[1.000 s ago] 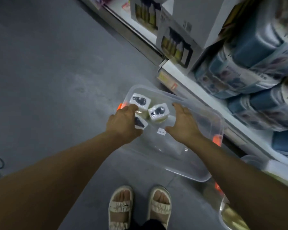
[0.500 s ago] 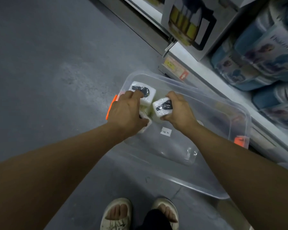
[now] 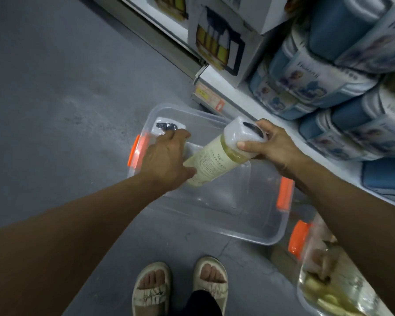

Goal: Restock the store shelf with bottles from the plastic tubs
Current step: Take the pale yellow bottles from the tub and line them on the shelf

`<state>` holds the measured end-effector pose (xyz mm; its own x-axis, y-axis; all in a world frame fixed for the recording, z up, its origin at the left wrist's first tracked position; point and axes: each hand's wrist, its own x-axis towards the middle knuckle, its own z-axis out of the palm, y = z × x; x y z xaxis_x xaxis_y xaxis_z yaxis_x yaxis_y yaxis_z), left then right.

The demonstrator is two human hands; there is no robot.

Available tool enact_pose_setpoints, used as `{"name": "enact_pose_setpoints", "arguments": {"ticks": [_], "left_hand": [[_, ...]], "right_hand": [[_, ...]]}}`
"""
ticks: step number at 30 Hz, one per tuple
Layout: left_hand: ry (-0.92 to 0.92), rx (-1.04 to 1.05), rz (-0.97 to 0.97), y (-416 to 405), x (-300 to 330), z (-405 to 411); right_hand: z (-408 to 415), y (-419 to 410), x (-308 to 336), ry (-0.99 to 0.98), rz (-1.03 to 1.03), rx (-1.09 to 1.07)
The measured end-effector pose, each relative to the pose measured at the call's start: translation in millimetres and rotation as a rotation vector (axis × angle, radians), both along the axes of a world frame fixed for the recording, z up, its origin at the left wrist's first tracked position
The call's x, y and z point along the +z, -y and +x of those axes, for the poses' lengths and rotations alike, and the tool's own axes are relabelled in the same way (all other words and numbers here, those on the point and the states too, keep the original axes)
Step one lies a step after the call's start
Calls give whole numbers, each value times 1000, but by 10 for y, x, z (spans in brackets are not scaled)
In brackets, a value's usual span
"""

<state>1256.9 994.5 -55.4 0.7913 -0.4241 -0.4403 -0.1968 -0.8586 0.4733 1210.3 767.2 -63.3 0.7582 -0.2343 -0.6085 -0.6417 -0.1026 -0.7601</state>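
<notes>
I see the pale yellow-green plastic bottle (image 3: 217, 159) with shrink-wrapped white cap — it is tilted above the clear plastic tub (image 3: 255, 233), right hand (image 3: 275, 144) curled around the cap. The left hand (image 3: 167, 160) reaches into the tub toward another wrapped bottle (image 3: 167, 128); its fingers I cannot tell.

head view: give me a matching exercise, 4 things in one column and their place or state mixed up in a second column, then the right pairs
Things
1. lifted bottle
2. bottle in the tub corner
3. clear tub
4. blue packs

Places or states
A. stacked on the store shelf
B. on the grey floor, orange latches at its ends
C. tilted, gripped at its wrapped top by the right hand
D. standing in the tub, just beyond the left hand

Pairs: 1-C, 2-D, 3-B, 4-A
</notes>
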Motion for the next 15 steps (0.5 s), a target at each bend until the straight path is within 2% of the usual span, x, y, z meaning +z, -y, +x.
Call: {"name": "enact_pose_setpoints", "arguments": {"ticks": [9,15], "left_hand": [[-113,-31,-33,-81,497,-5],[-52,9,-41,-122,646,-114]], "right_hand": [[162,-4,842,-42,40,74],[395,-215,1177,-98,-21,113]]}}
